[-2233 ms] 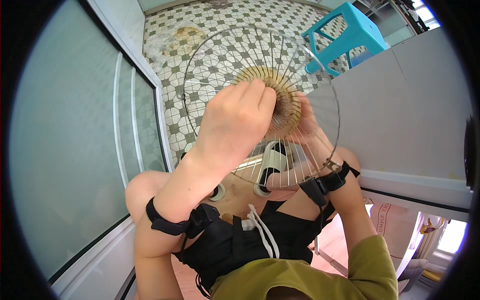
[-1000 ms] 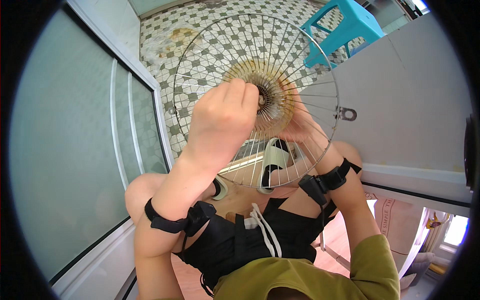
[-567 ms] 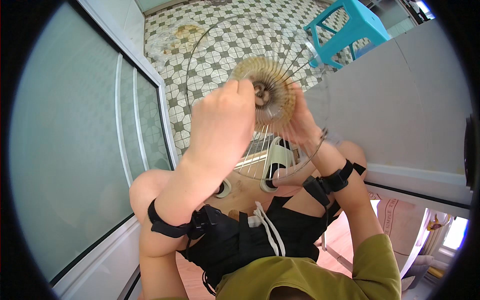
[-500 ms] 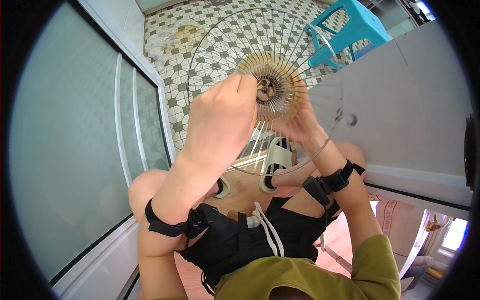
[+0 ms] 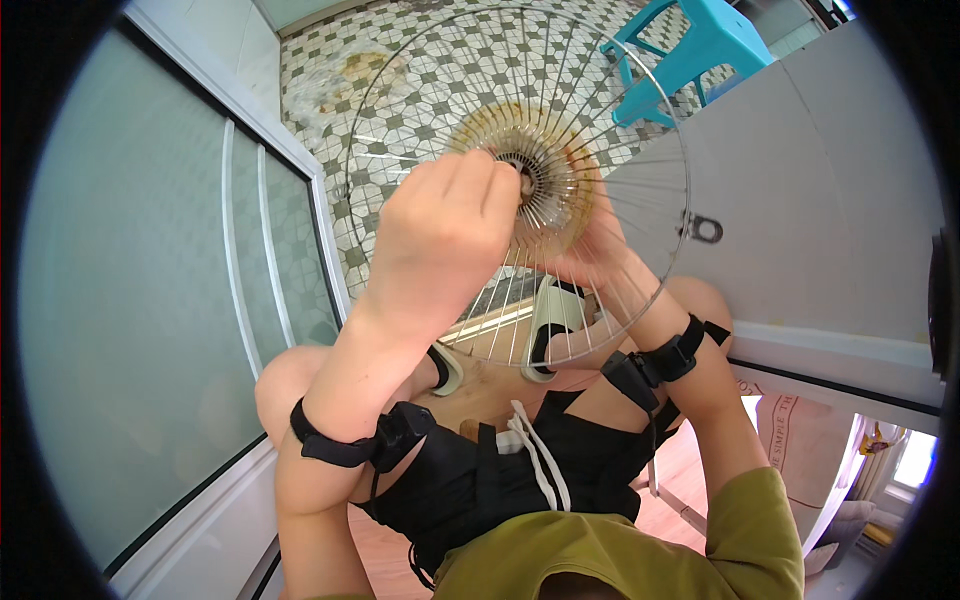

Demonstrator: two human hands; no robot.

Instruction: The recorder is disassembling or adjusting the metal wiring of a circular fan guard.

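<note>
A round wire fan guard (image 5: 560,185), its thin spokes running out to a hoop, is held up in front of me. Round its hub lies a yellowish-brown, stained ring. A small dark clip (image 5: 704,229) sticks out from the hoop on the right. My left hand (image 5: 440,215) is closed over the near left of the hub, its fingertips hidden; I cannot make out what they grip. My right hand (image 5: 598,240) supports the guard from behind on the right, fingers curled round the stained middle and partly hidden by it.
A blue plastic stool (image 5: 690,60) stands at the far right on the patterned tile floor (image 5: 430,85). To the left is a frosted glass sliding door (image 5: 150,280), to the right a grey panel (image 5: 820,200). Below the guard are my knees and slippered feet.
The fan guard has turned, bringing the clip into clear sight at the right, and its hoop has shifted a little to the left. My left hand remains at the hub.
</note>
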